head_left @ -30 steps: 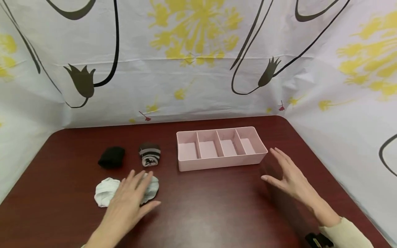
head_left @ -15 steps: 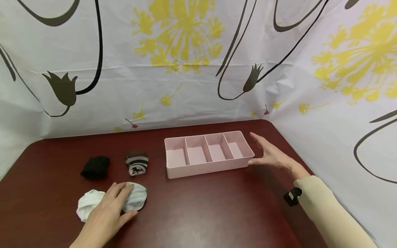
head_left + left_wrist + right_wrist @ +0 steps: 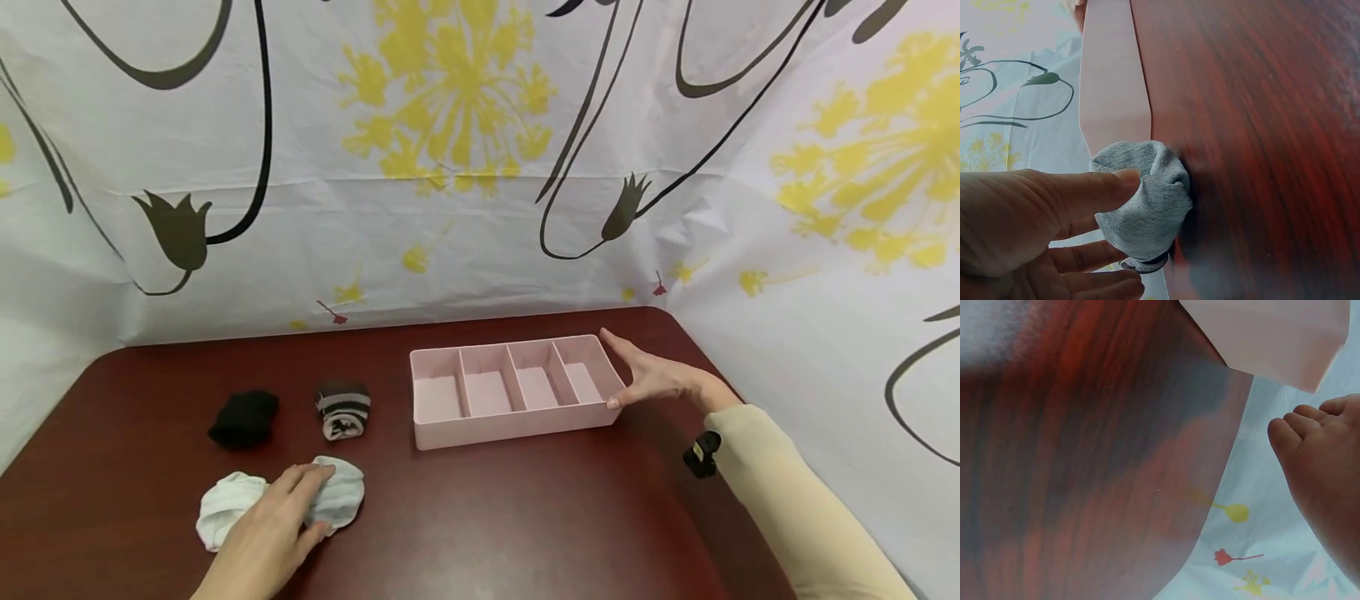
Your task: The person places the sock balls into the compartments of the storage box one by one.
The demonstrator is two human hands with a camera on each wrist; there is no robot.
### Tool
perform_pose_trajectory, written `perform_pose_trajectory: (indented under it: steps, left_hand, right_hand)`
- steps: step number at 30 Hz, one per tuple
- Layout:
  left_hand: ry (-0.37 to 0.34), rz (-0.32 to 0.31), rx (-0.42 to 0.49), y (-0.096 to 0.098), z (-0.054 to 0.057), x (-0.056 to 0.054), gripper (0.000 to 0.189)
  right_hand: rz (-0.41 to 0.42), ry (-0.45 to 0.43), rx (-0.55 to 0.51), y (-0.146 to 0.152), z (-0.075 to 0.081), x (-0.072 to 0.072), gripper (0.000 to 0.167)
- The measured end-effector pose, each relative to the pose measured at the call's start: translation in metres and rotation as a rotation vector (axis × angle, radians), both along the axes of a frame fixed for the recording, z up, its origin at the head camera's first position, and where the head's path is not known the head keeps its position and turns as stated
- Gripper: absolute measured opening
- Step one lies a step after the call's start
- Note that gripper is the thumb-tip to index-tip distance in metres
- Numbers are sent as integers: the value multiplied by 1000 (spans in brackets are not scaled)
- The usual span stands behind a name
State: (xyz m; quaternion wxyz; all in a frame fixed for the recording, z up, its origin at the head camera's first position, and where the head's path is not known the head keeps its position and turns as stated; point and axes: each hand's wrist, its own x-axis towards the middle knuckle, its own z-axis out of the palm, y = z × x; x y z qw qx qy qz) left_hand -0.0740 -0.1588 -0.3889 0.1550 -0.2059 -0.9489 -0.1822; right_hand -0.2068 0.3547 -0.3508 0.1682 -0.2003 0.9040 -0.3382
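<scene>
While the tray (image 3: 513,429) lies lengthwise left-to-right, the splayed right hand (image 3: 655,377) grips its end; the left hand (image 3: 268,527) pinches grey cloth (image 3: 341,493).

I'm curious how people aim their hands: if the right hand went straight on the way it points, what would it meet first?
Most likely the pink box: the right hand faces its end closely, though whether they touch is hard to tell.

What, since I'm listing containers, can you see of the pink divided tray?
The pink tray looks like plastic: rectangular, open-topped, pale, with three dividers making four empty compartments. It sits upright and slightly angled on the dark red table, toward the far edge. The right hand spans its right end, though contact is hard to confirm.
</scene>
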Motion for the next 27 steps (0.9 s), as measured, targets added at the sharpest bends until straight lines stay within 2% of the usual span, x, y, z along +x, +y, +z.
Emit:
perform_pose_trajectory:
  steps: [7,11,17,27]
  left_hand:
    - [-1,-8,1,0,-4,0,56]
    - [27,-12,2,2,-5,-2,53]
    - [95,-39,4,6,-5,-8,51]
    - [71,-49,47,5,-1,-12,47]
  right_hand:
    - [2,-79,-3,-4,-4,-1,123]
    - [5,-109,-11,-4,-4,-1,123]
    - [6,-93,-41,-1,-3,-3,121]
    - [28,-61,-77,-6,-8,-14,118]
